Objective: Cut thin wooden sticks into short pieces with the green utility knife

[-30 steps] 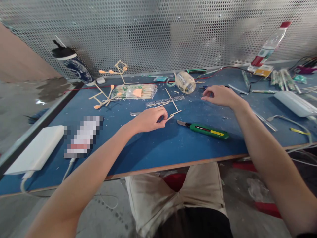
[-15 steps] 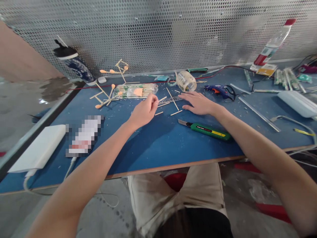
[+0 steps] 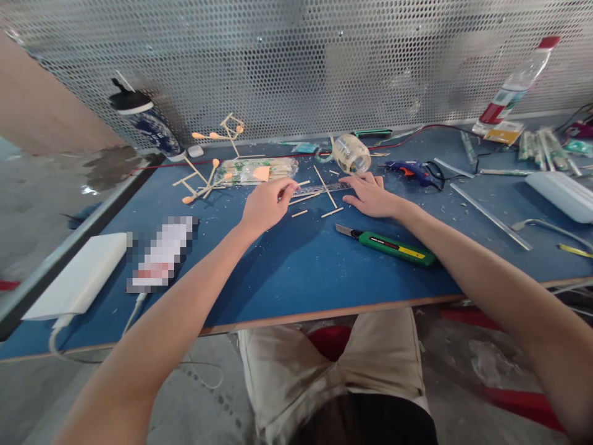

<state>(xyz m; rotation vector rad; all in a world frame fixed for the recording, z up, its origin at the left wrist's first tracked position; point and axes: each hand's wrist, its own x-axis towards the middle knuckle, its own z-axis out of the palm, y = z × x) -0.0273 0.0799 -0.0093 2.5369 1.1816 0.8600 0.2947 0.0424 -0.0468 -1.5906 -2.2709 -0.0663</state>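
Clear ruler behind cutter with unreadable lettering

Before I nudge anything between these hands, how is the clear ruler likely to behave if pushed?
The clear ruler is probably light and slightly bendy, since it looks thin. Lying flat, it should slide rather than roll or tip. The long thin stick crossing it may shift too, as nothing visible fastens them.
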